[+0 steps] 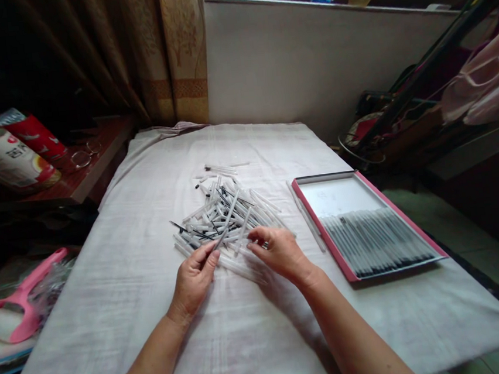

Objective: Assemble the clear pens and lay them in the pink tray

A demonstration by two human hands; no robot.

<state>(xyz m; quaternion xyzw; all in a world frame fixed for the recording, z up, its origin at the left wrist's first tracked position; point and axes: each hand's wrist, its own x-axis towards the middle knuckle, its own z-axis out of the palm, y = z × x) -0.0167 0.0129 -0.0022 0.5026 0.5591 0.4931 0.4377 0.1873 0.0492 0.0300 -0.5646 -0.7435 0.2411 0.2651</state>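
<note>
My left hand is closed, thumb against fingers, on a slim clear pen that slants up and away over the pile. My right hand is curled in a pinch just to its right, by a clear tube; whatever small thing lies between those fingertips is too blurred to name. Under and beyond both hands spreads a loose heap of clear pen barrels, with thin dark refills and black caps among them. A shallow pink-rimmed box to the right holds a row of pens with black ends.
One clear pen barrel lies along the box's left side. A white cloth covers the table. At left stand a labelled jar, a red can and eyeglasses on a brown cabinet, with a pink-handled roller below.
</note>
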